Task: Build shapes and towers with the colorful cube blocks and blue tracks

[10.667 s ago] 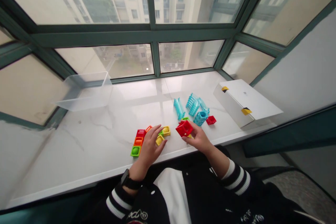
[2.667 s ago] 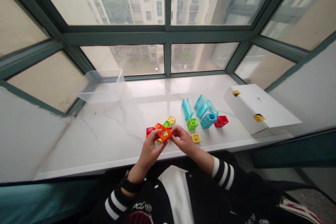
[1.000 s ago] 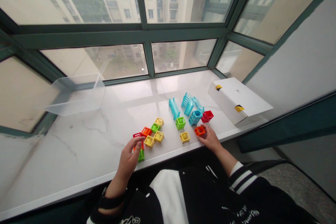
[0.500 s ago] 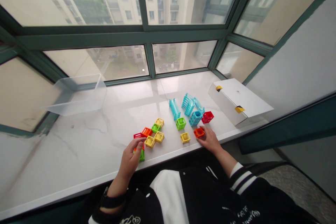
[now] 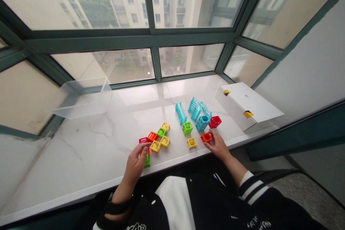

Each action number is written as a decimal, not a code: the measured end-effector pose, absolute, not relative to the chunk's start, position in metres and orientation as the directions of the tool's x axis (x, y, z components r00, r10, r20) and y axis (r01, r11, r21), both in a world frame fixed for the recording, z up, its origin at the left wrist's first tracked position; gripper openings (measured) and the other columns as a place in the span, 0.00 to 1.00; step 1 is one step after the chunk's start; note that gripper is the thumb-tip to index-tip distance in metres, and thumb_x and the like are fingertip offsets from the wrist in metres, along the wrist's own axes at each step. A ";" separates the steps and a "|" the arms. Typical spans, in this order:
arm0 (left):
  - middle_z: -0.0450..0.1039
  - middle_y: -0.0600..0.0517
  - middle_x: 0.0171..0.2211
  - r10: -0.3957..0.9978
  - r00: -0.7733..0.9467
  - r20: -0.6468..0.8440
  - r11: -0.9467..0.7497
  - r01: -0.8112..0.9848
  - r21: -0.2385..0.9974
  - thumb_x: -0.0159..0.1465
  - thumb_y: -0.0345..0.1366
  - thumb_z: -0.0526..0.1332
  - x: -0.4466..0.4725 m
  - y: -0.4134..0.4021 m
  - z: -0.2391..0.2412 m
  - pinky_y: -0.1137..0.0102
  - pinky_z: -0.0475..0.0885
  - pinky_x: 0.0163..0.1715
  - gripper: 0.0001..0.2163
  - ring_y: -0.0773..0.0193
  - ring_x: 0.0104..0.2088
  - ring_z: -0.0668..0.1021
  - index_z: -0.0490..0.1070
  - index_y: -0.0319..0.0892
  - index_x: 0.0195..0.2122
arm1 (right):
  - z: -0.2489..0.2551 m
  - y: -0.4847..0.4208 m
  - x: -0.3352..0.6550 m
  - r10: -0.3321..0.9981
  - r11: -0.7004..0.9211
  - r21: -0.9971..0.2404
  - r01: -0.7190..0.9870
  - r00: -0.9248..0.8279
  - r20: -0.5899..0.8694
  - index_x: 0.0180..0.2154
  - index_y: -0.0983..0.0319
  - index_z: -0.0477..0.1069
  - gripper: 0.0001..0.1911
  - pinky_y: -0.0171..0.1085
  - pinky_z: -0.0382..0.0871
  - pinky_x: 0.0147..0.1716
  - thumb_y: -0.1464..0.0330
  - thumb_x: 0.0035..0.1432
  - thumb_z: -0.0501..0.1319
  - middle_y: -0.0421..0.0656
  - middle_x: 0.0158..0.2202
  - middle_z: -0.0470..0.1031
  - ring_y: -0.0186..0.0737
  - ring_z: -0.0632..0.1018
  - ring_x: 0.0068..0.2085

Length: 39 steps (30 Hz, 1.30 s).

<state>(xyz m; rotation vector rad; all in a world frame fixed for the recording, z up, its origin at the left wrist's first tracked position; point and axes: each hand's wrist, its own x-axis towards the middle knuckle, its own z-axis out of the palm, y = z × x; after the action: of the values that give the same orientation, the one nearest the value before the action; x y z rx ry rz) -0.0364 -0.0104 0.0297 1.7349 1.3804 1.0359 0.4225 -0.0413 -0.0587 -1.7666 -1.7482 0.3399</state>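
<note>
My left hand [image 5: 136, 163] lies on the sill with its fingers curled over the near-left end of a joined row of coloured square blocks [image 5: 156, 140], above a green block [image 5: 147, 160]. My right hand [image 5: 219, 146] reaches forward, and its fingertips close on a flat orange block [image 5: 206, 137] that rests on the sill. Between the hands lie a loose yellow block [image 5: 192, 142] and a green cube [image 5: 187, 128]. Behind the orange block stand a blue cube [image 5: 202, 123] and a red cube [image 5: 215, 122].
Cyan ribbed track pieces [image 5: 194, 107] lie behind the cubes. A white carton [image 5: 248, 106] sits at the right end of the marble sill [image 5: 107, 140]. A clear plastic bin [image 5: 83, 97] stands at the back left, against the window.
The orange block, held in both hands over the row 2.7 s ago, now rests on the sill at the right under my right hand. In the last second only the view shifted slightly.
</note>
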 end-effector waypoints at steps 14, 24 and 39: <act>0.81 0.46 0.52 0.984 0.097 0.147 -0.175 0.425 0.888 0.73 0.51 0.56 -0.037 -0.012 0.024 0.58 0.75 0.57 0.18 0.53 0.54 0.81 0.80 0.46 0.50 | 0.038 0.020 0.401 0.809 0.192 -0.545 0.816 0.183 0.559 0.58 0.58 0.75 0.21 0.55 0.71 0.62 0.57 0.67 0.64 0.52 0.55 0.72 0.55 0.75 0.58; 0.81 0.46 0.50 0.986 0.067 0.151 -0.165 0.421 0.892 0.74 0.50 0.56 -0.043 -0.013 0.024 0.59 0.74 0.57 0.18 0.53 0.53 0.81 0.79 0.45 0.49 | 0.031 0.032 0.398 0.855 0.168 -0.562 0.810 0.164 0.492 0.49 0.58 0.79 0.16 0.55 0.71 0.60 0.56 0.67 0.62 0.52 0.51 0.76 0.53 0.77 0.56; 0.79 0.45 0.52 0.977 -0.109 0.181 -0.099 0.520 0.848 0.71 0.45 0.56 -0.065 -0.007 0.019 0.57 0.76 0.54 0.16 0.53 0.52 0.80 0.75 0.44 0.53 | 0.058 0.019 0.371 0.693 0.343 -0.449 0.825 0.100 0.714 0.49 0.58 0.79 0.10 0.56 0.71 0.58 0.66 0.68 0.62 0.49 0.50 0.77 0.52 0.77 0.53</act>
<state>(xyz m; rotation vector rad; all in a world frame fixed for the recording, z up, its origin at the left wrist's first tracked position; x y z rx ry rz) -0.0647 -0.0068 0.0191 1.6423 1.6533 1.1350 0.3707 0.0188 0.0583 -1.3905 -1.6313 -0.1695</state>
